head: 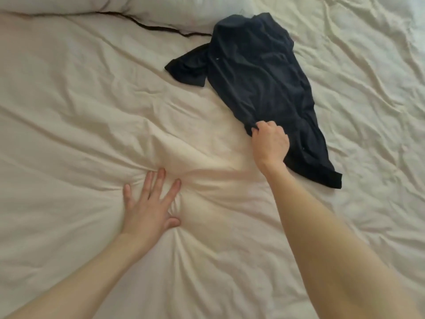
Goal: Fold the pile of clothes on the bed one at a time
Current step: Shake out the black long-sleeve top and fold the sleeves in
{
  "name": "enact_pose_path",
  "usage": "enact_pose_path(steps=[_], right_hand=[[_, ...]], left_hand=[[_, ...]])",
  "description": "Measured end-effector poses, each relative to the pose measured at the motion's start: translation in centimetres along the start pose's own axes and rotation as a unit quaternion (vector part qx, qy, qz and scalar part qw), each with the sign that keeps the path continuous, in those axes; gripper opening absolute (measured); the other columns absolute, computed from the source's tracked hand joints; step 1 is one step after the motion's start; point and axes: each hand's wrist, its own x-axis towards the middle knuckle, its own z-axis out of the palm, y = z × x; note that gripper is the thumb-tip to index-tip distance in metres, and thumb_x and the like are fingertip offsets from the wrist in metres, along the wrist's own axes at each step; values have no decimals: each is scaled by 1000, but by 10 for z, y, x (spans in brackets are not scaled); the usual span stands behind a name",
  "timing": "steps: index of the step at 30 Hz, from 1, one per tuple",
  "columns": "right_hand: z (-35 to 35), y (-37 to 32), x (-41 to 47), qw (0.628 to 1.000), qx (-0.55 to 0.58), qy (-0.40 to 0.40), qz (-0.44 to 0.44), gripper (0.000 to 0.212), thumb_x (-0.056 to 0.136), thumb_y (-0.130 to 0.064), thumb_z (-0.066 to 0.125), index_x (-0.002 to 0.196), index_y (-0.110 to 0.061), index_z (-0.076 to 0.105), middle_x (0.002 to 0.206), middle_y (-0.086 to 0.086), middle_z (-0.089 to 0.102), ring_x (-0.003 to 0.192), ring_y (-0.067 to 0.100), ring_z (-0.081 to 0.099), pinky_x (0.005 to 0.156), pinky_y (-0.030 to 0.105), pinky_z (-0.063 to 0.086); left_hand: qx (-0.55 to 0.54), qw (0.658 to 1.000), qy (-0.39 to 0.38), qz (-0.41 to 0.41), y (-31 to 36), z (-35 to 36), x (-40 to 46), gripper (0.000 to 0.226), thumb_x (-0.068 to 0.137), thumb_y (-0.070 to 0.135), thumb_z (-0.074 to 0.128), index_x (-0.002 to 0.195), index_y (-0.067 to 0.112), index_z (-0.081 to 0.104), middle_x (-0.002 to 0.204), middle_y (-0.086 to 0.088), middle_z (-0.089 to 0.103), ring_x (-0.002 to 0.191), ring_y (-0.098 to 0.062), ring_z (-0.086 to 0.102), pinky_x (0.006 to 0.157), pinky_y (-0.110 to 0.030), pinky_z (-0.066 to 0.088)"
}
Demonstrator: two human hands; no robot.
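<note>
Head view: right hand is gripping the dark T-shirt lying beyond it; left hand, fingers spread, is pressing the duvet.

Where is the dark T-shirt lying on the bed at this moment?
In the head view the dark T-shirt lies right of centre on the cream duvet, below the pillow; the right hand grips its near edge.

Two bare forearms, no sleeves; hands bare (left hand, right hand).
</note>
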Motion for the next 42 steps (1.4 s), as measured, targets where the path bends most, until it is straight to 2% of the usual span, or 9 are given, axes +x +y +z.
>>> enact_pose_path(steps=[11, 18, 21, 23, 25, 27, 33, 38, 42], right_hand=[[-3, -30, -171, 955, 289, -39, 52, 32, 98, -17, 45, 68, -22, 34, 67, -9, 39, 66, 14, 37, 61, 28, 24], [-7, -41, -328, 924, 349, -135, 78, 17, 96, -15, 53, 79, -14, 55, 73, -2, 51, 72, 17, 48, 65, 24, 33], [-19, -50, -382, 919, 352, -165, 70, 15, 96, -16, 52, 88, -9, 63, 80, -2, 56, 76, 13, 50, 69, 20, 32], [-35, -56, -407, 891, 403, -180, 104, 16, 96, -14, 52, 100, -10, 67, 89, -5, 61, 82, 6, 51, 75, 20, 36], [-57, -62, -430, 856, 462, -202, 119, 28, 96, -10, 51, 75, -25, 60, 71, -21, 55, 67, -4, 45, 67, 20, 36], [-82, -69, -453, 812, 529, -215, 120, 40, 94, -7, 50, 63, -30, 58, 59, -19, 55, 60, -3, 47, 64, 19, 40], [-152, -83, -534, 729, 623, -245, 142, 24, 94, -15, 53, 74, -5, 61, 92, 12, 53, 83, 23, 54, 75, 42, 45], [-190, -79, -574, 734, 625, -246, 99, 23, 98, -26, 48, 105, -14, 67, 115, 5, 57, 105, 18, 60, 84, 25, 52], [-210, -69, -594, 825, 529, -195, 35, 26, 98, -21, 48, 122, -25, 59, 116, -12, 56, 98, 0, 57, 76, 9, 48]], left_hand=[[-73, 992, -91, 41, -10, -34, 6, 88, 86, 61, 47, 146, 39, -12, 154, -1, -27, 143, -22, -21, 108, -64, 5], [-171, 980, -58, 89, -21, -13, -114, 59, 97, 38, 43, 149, 26, 18, 159, -4, 6, 145, -22, 7, 113, -40, 17], [-385, 918, -75, 54, -13, 3, -205, 47, 99, 27, 44, 143, 15, 36, 151, -5, 32, 139, -15, 28, 110, -23, 20], [-550, 828, -112, -20, -4, 3, -254, 43, 99, 28, 43, 140, 14, 41, 144, -1, 43, 130, -10, 40, 106, -22, 29], [-638, 757, -122, -61, 3, 0, -293, 42, 99, 27, 43, 140, 15, 41, 141, 1, 47, 124, -9, 46, 102, -25, 38], [-648, 755, -103, -13, 5, -6, -327, 41, 99, 20, 44, 140, 17, 42, 136, 4, 51, 119, -5, 49, 93, -14, 41], [-633, 774, 8, 21, 2, -25, -423, 18, 93, 12, 55, 110, 15, 64, 102, 5, 67, 102, -9, 62, 76, -9, 47], [-629, 776, 40, -11, -6, -44, -473, 15, 97, 21, 49, 93, 25, 63, 92, 4, 69, 92, -10, 65, 80, -21, 52], [-678, 731, 66, -36, -15, -85, -500, 21, 99, 21, 45, 104, 9, 61, 102, -15, 68, 95, -26, 66, 86, -43, 55]])
